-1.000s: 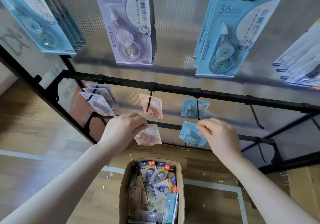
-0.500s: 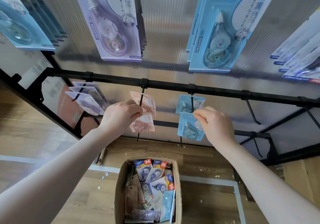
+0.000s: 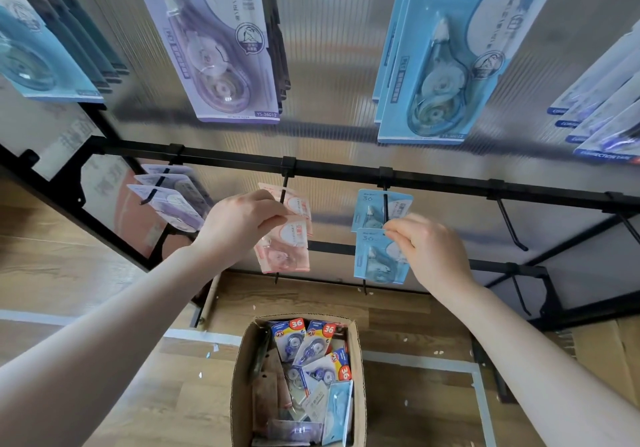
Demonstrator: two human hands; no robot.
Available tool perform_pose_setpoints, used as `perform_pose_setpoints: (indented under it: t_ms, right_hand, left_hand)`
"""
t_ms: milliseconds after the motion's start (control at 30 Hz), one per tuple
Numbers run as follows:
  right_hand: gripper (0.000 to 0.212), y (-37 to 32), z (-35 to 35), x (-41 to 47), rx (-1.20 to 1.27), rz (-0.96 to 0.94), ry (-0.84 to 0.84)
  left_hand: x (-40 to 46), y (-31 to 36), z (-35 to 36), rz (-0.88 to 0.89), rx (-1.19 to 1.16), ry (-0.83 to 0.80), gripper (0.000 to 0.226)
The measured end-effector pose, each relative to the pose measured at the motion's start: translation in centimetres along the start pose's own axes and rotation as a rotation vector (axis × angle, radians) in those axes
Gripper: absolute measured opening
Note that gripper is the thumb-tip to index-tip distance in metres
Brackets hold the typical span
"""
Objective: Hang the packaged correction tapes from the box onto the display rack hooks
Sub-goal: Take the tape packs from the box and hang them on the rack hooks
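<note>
A view from a head camera looks down and forward at a black metal display rack [image 3: 346, 173] with a ribbed translucent back panel [image 3: 329, 48].

At far left, teal packs [image 3: 31, 51] hang from the upper row, and below them a small bunch of pale lilac packs [image 3: 166, 200] sits on a lower hook. Next along the upper row hangs a large lilac correction tape pack [image 3: 214, 51].

The person's left hand [image 3: 239, 225] reaches up from the lower left. Its thumb and fingers pinch the top edge of a pink correction tape pack [image 3: 284, 249], held right at a thin black hook [image 3: 284, 190] on the middle rail. Another pink pack [image 3: 298, 202] already hangs on that hook just behind it. Whether the held pack is threaded on the hook cannot be told.

Low in the centre, an open cardboard box [image 3: 242, 377] stands on the wooden floor [image 3: 86, 266]. It holds a loose pile of packaged correction tapes [image 3: 311, 360], some with blue and red cards marked 36.

To the right, the right hand [image 3: 426, 249] pinches the upper corner of a blue correction tape pack [image 3: 374, 259], fingers curled on it. That pack hangs just below a blue pack [image 3: 370, 207] already on the next hook [image 3: 385, 204]. Above, a large blue pack [image 3: 446, 58] hangs in the upper row.

Further right, two bare hooks [image 3: 510, 225] jut from the rail, and at far right the edges of white and blue packs [image 3: 602, 107] show.
</note>
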State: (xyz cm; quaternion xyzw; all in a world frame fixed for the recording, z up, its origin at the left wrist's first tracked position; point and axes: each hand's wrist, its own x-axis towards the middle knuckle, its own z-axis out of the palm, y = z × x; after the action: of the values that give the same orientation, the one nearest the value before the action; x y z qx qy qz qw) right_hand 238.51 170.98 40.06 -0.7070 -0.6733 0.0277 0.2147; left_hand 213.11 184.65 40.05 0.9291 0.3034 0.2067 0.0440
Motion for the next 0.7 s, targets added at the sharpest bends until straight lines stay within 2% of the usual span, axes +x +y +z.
perform_pose_setpoints:
  t_ms: [300, 633, 700]
  right_hand:
    - [0.025, -0.1, -0.4, 0.4, 0.021, 0.051, -0.117]
    - [0.031, -0.1, -0.7, 0.9, 0.023, 0.114, -0.186]
    - [0.031, 0.0, -0.6, 1.0, 0.016, 0.111, -0.187]
  left_hand:
    - [-0.3, -0.8, 0.2, 0.013, -0.064, -0.048, 0.029]
    - [0.5, -1.1, -0.2, 0.081, -0.060, -0.102, 0.016]
    - [0.9, -1.2, 0.0, 0.047, -0.081, -0.104, 0.021]
